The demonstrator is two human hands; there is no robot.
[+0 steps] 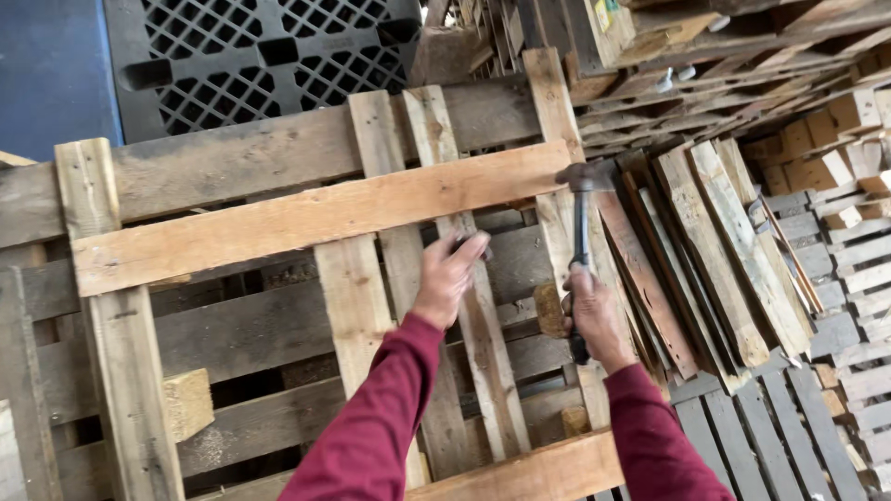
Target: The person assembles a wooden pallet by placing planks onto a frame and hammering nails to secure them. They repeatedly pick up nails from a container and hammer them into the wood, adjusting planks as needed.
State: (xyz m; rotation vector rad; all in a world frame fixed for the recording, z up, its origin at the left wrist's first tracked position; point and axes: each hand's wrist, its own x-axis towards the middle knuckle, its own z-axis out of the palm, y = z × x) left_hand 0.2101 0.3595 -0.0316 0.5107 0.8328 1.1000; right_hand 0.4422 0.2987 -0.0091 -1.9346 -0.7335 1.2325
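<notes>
The right hand [594, 311] is wrapped around the dark handle of a hammer [582, 237], whose metal head meets the right end of a pale, rough-sawn plank [316, 215] above both hands. The left hand [450, 274] is curled on a weathered grey slat [473, 315] below that plank. Dark open gaps separate the slats. Right of the hammer, loose boards [715, 241] lean close.

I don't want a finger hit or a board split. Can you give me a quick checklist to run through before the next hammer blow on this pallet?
1. Right hand grips hammer handle firmly: ok.
2. Hammer head at end of the light cross board: ok.
3. Left hand away from the hammer head: ok, it rests on a slat below the board.
4. Nail position under the head: cannot tell.
5. Pallet steady: cannot tell.
</notes>
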